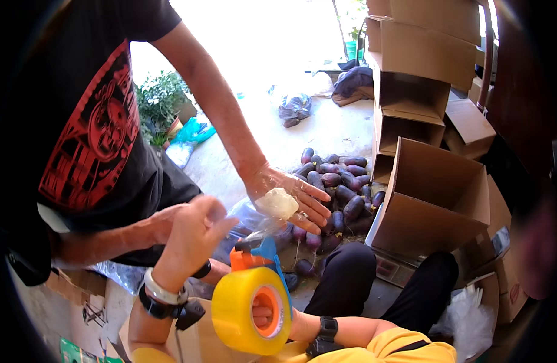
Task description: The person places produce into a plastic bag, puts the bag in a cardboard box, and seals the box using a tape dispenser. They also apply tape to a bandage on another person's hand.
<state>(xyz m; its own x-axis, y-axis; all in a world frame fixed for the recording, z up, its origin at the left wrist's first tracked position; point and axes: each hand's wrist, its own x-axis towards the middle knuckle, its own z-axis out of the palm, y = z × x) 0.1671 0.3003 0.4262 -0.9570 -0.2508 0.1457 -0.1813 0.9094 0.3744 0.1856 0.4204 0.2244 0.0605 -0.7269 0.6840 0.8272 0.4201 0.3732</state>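
Note:
My right hand [300, 324] grips a packing tape dispenser with an orange and blue frame and a large roll of yellowish tape [235, 313]. Some of its fingers show through the orange core. To the left, my left hand [194, 236] is raised with curled fingers, blurred, and whether anything is pinched in it is unclear. It overlaps the other person's forearm [124, 233]. Beyond the dispenser, that person's other hand [301, 195] is spread palm up. A crumpled, pale translucent wad [278, 204] lies against the palm, and clear film trails down toward the dispenser.
Dark purple root vegetables [346, 195] lie heaped on the floor ahead. An open cardboard box [435, 199] stands at right, beside stacked boxes [424, 50]. A person in a black T-shirt [92, 113] stands close at left. Clear plastic bags [469, 317] lie at lower right.

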